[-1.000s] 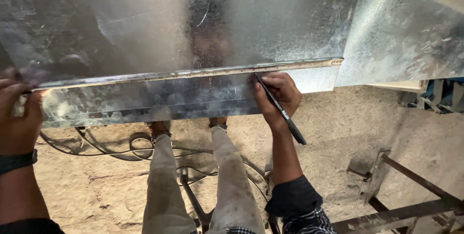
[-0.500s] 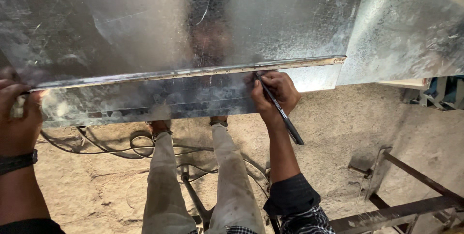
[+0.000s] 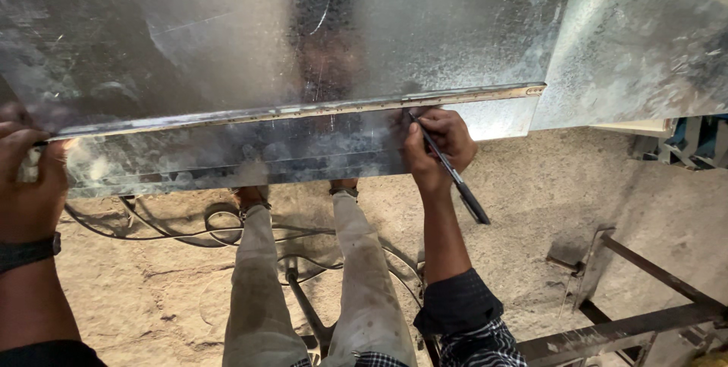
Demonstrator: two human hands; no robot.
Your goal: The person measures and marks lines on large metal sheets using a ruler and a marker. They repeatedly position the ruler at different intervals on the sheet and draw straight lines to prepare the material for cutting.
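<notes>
Across the upper half of the frame, a large galvanised metal sheet (image 3: pixel 227 41), shiny and mottled, with a straight metal strip (image 3: pixel 303 109) along its folded lower edge, running from the left border to right of centre. At upper right, a second tilted sheet panel (image 3: pixel 644 41). Below, sandy floor (image 3: pixel 546 208) with loose dark cables (image 3: pixel 189 230) at lower left and a rusty metal frame (image 3: pixel 629 321) at lower right; two trousered legs (image 3: pixel 356 276) down the middle.

Right hand (image 3: pixel 440 147), centre right, fingers curled tight round a dark pen-like marking tool (image 3: pixel 455 177), tip pressed against the strip, shaft slanting down to the right; forearm straight up from a dark cuff at bottom centre.

Left hand (image 3: pixel 30 185), far left edge, fingers closed over the end of the sheet's fold, dark wristband below.

Open floor right of the marking hand; strip end just beyond it.
</notes>
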